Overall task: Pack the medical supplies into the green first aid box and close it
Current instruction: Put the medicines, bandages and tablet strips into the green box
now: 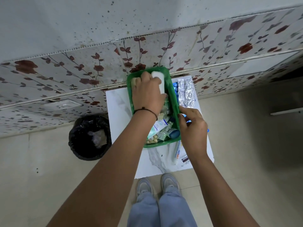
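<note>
Shoes: grey pair on the floor, at the worktop's near edge.
Right hand: fingers curled against the green first aid box's right rim.
Left hand: inside the box, fingers closed on a white roll.
Green first aid box: open, mid-worktop, supplies inside.
Foil blister strips: worktop's far right corner, beside the box.

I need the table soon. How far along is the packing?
Partly done: tubes and packets already lie in the open green plastic box. The left hand is pressing a white roll inside. Silver foil blister strips and a white tube remain outside; no lid visible.
</note>
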